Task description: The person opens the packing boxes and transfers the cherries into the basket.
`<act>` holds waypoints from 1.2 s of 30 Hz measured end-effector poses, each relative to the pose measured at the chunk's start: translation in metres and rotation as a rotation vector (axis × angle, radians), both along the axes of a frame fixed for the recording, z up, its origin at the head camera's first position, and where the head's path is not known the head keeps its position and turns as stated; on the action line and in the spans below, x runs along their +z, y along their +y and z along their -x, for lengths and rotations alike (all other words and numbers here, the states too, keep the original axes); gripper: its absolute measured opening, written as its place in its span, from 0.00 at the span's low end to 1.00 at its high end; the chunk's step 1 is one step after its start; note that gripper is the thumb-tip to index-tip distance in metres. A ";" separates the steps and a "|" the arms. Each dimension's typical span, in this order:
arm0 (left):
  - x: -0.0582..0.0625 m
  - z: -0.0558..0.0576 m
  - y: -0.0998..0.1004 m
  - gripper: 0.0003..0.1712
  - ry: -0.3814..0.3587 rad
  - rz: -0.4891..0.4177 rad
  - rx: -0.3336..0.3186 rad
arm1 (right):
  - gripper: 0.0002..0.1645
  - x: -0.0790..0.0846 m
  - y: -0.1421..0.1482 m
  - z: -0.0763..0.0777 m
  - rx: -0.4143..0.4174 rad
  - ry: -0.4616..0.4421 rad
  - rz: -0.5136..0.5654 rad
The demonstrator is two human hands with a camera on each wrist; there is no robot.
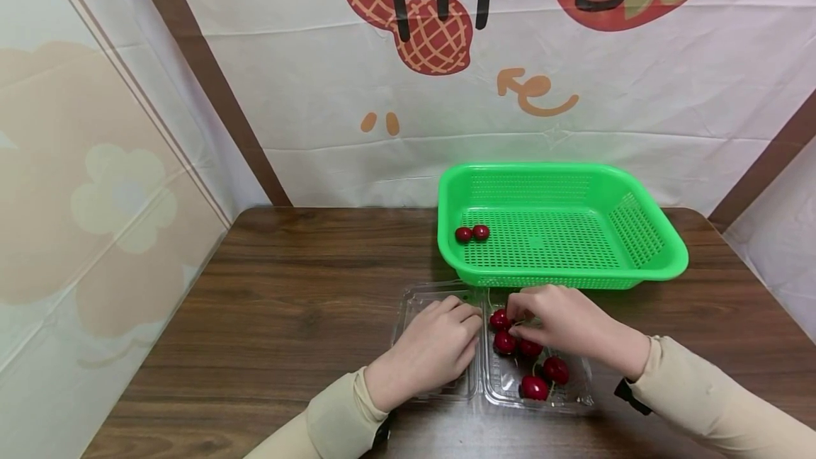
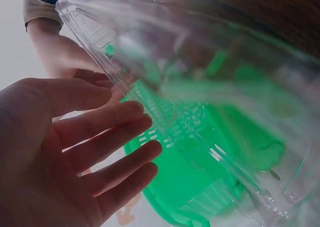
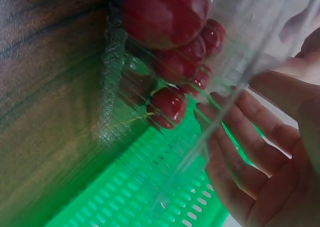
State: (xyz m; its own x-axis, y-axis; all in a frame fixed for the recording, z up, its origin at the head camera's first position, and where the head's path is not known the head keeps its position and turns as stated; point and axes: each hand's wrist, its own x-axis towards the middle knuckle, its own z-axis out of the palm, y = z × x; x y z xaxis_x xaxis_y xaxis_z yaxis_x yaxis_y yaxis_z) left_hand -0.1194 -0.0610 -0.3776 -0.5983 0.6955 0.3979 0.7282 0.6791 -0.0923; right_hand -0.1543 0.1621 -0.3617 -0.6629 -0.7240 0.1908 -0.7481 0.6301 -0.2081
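A clear plastic clamshell box lies unfolded on the table, its lid at the left. Several dark red cherries with thin green stems sit in the right half. My left hand is over the lid near the hinge side; in the left wrist view its fingers are relaxed and hold nothing. My right hand reaches into the box from the right, thumb and forefinger parted beside the upper cherries. Through the plastic wall, the right wrist view shows its fingers loosely extended.
A green perforated basket stands behind the box, with two cherries at its left end. The brown wooden table extends to the left. A printed cloth hangs behind the table.
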 end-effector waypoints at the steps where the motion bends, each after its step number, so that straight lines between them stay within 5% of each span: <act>1: 0.000 0.000 0.000 0.11 -0.002 0.001 0.000 | 0.06 -0.001 0.000 0.000 0.001 -0.002 -0.002; 36: 0.001 0.000 0.000 0.11 -0.024 0.011 0.004 | 0.17 -0.021 -0.009 0.001 0.063 -0.078 -0.036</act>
State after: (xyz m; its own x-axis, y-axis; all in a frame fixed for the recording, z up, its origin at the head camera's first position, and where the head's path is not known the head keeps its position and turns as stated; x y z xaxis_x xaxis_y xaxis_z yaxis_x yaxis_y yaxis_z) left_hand -0.1194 -0.0607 -0.3764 -0.6106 0.6971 0.3759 0.7273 0.6814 -0.0822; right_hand -0.1550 0.1526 -0.3830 -0.6272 -0.7704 0.1141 -0.7693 0.5900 -0.2453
